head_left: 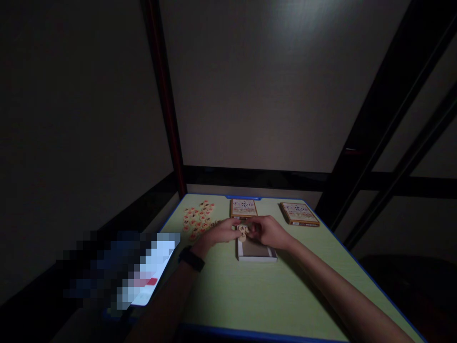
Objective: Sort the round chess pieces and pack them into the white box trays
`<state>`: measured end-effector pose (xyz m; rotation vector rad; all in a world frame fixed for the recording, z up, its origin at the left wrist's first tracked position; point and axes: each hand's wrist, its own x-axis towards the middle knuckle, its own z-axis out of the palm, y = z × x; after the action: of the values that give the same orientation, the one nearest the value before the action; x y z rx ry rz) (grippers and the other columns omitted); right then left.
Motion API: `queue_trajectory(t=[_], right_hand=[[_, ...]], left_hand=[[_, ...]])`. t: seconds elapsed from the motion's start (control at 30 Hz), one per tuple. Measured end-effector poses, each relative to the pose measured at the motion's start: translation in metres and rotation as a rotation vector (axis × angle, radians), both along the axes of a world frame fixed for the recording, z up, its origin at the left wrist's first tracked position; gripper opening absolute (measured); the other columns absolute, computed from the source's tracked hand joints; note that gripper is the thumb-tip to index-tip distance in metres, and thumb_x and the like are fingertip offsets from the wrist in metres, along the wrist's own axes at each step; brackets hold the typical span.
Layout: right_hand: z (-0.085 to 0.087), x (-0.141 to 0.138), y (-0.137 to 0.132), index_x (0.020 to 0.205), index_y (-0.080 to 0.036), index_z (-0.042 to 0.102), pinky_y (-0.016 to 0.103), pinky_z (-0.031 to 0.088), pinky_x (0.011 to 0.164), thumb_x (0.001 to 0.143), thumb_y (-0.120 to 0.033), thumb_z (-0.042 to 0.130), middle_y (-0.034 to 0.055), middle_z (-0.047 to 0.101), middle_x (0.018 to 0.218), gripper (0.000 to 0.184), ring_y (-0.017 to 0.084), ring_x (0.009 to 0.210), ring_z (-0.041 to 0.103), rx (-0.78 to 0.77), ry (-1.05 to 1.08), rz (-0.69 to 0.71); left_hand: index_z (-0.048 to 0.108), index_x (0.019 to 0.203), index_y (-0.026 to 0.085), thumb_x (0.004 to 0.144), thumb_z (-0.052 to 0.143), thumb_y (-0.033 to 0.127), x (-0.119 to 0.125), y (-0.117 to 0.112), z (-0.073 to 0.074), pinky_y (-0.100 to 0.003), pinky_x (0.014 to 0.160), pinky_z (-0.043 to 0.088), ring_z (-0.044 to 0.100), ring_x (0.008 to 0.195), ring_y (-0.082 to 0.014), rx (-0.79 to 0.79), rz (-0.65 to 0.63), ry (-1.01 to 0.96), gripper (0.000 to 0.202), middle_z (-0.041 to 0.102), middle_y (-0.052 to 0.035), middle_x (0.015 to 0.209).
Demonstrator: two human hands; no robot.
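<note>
My left hand (222,233) and my right hand (268,232) meet over the far end of a shallow white box tray (256,257) on the green table (257,295). Both hands have their fingers closed on a small stack of round wooden game pieces (243,231) held between them. A black band sits on my left wrist (192,258). Left of my hands, several round wooden pieces (197,218) with red and black marks lie spread on the table.
A box lid with an orange border (243,208) lies just beyond my hands. A second similar box (299,213) lies at the far right. A lit, blurred screen (146,271) sits at the table's left edge. Dark metal frame bars stand behind the table.
</note>
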<state>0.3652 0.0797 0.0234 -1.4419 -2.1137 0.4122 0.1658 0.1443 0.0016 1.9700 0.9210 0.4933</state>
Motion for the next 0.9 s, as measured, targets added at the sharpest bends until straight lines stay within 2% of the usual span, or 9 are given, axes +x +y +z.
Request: queue_trajectory(t=[0.17, 0.37, 0.57, 0.9], right_hand=[[0.0, 0.017, 0.008, 0.107, -0.012, 0.073, 0.023, 0.042, 0.059, 0.07, -0.012, 0.063, 0.0013, 0.071, 0.071, 0.038, 0.015, 0.062, 0.061, -0.048, 0.061, -0.012], [0.001, 0.01, 0.003, 0.111, -0.016, 0.072, 0.024, 0.044, 0.063, 0.066, -0.008, 0.06, 0.0012, 0.074, 0.076, 0.047, 0.017, 0.067, 0.065, -0.04, -0.095, -0.044], [-0.001, 0.003, 0.001, 0.115, -0.019, 0.071, 0.025, 0.045, 0.069, 0.069, -0.009, 0.06, 0.003, 0.077, 0.085, 0.048, 0.02, 0.076, 0.069, -0.029, -0.227, -0.078], [-0.005, 0.004, 0.003, 0.114, -0.021, 0.072, 0.024, 0.044, 0.068, 0.07, -0.01, 0.06, 0.0026, 0.077, 0.084, 0.047, 0.019, 0.075, 0.069, -0.018, -0.243, -0.09]], left_hand=[[0.061, 0.127, 0.013, 0.07, 0.073, 0.024, -0.001, 0.005, -0.014, -0.036, 0.093, 0.05, 0.064, 0.105, -0.0268, 0.032, -0.035, -0.097, 0.06, 0.07, -0.0108, 0.113], [0.065, 0.121, 0.016, 0.059, 0.083, 0.027, 0.011, -0.009, -0.005, -0.04, 0.105, 0.044, 0.059, 0.117, -0.0327, 0.293, 0.057, 0.148, 0.065, 0.064, -0.0134, 0.128], [0.065, 0.117, 0.015, 0.067, 0.074, 0.024, 0.019, -0.024, 0.001, -0.037, 0.101, 0.047, 0.061, 0.113, -0.0292, 0.435, 0.08, 0.228, 0.051, 0.066, -0.0129, 0.12], [0.064, 0.116, 0.016, 0.074, 0.064, 0.023, 0.022, -0.022, -0.009, -0.034, 0.102, 0.047, 0.06, 0.114, -0.0264, 0.526, 0.086, 0.261, 0.043, 0.065, -0.0118, 0.121]])
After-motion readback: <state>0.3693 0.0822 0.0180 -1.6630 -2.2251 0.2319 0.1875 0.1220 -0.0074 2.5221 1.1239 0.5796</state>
